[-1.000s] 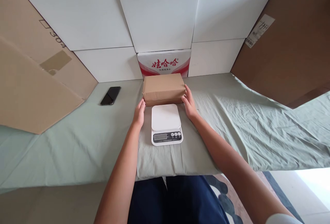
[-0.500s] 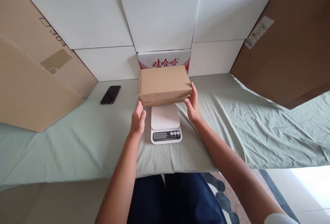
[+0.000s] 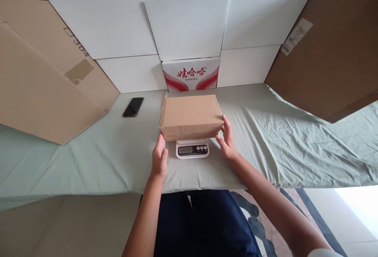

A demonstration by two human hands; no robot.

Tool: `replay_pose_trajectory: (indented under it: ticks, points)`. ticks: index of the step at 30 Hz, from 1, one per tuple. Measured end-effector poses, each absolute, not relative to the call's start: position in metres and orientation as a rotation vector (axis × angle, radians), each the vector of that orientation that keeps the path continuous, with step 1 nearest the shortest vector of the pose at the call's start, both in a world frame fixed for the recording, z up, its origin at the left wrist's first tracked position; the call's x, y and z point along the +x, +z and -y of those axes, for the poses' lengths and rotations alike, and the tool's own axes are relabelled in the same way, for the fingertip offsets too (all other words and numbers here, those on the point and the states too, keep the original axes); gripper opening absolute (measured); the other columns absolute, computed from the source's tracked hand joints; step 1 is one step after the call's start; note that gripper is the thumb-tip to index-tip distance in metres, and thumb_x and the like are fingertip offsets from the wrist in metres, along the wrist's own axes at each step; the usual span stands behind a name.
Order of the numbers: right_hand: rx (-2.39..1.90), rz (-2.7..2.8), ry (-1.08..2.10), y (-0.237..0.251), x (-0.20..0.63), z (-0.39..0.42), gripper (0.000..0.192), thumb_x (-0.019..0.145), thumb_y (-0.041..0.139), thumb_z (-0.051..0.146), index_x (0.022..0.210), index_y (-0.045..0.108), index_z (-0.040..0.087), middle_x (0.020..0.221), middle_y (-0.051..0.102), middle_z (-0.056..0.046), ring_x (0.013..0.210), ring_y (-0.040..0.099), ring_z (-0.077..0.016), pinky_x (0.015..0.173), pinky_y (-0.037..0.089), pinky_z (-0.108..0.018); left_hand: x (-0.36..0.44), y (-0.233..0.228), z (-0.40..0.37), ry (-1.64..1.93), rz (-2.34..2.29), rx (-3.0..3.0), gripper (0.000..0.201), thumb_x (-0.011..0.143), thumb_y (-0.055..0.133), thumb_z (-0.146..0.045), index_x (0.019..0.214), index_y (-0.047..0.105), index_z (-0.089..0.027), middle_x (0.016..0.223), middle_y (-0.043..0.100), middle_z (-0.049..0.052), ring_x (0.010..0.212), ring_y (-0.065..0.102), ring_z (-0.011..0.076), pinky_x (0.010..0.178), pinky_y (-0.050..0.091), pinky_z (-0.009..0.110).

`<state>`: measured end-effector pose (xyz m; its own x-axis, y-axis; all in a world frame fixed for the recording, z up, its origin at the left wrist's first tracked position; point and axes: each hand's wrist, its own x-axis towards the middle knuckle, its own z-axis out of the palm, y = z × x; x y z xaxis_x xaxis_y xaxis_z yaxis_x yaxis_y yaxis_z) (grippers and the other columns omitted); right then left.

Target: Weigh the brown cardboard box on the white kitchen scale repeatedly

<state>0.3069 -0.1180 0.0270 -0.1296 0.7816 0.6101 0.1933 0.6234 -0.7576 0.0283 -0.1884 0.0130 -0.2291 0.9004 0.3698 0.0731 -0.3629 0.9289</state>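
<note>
Two hands, left hand [image 3: 160, 157] and right hand [image 3: 226, 142], grip a brown cardboard box [image 3: 190, 116] by its ends. A second ago behind the white kitchen scale [image 3: 192, 148], it now covers the platform, leaving the display visible.

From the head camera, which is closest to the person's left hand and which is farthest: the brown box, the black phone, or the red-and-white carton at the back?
Measured from the left hand:
1. Brown box: the fingertips touch its lower left corner, above the scale.
2. Black phone: up and to the left, flat on the green sheet.
3. Red-and-white carton: farthest, against the back wall of white boxes.
</note>
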Motion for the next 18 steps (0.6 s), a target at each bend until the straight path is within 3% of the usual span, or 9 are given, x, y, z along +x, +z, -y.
replay_pose_trajectory:
  ticks: [5, 14, 18]
  points:
    - [-0.841, 1.675, 0.597, 0.0282, 0.3069, 0.1186, 0.07, 0.102, 0.05, 0.061, 0.166, 0.027, 0.044, 0.154, 0.045, -0.01, 0.143, 0.045, -0.0353, 0.11, 0.053, -0.06, 0.0294, 0.0165, 0.1865, 1.678, -1.182, 1.369, 0.09, 0.095, 0.055, -0.074, 0.166, 0.04, -0.021, 0.171, 0.042, 0.017, 0.163, 0.029, 0.0369, 0.134, 0.025, 0.052]
    - [-0.809, 1.677, 0.544, 0.0306, 0.3058, 0.1172, 0.067, 0.103, 0.05, 0.057, 0.165, 0.027, 0.05, 0.152, 0.048, -0.007, 0.136, 0.049, -0.0347, 0.106, 0.052, -0.059, 0.0286, 0.0141, 0.1889, 1.667, -1.204, 1.366, 0.088, 0.095, 0.054, -0.074, 0.164, 0.044, -0.022, 0.17, 0.044, 0.016, 0.162, 0.029, 0.0372, 0.134, 0.026, 0.052]
    - [-0.84, 1.559, 0.423, 0.033, 0.3073, 0.1168, 0.066, 0.102, 0.048, 0.06, 0.164, 0.03, 0.049, 0.152, 0.046, -0.009, 0.141, 0.046, -0.0372, 0.109, 0.048, -0.063, 0.0261, 0.0127, 0.1859, 1.781, -1.185, 1.368, 0.082, 0.098, 0.054, -0.069, 0.165, 0.043, -0.024, 0.174, 0.037, 0.013, 0.163, 0.028, 0.035, 0.134, 0.026, 0.048]
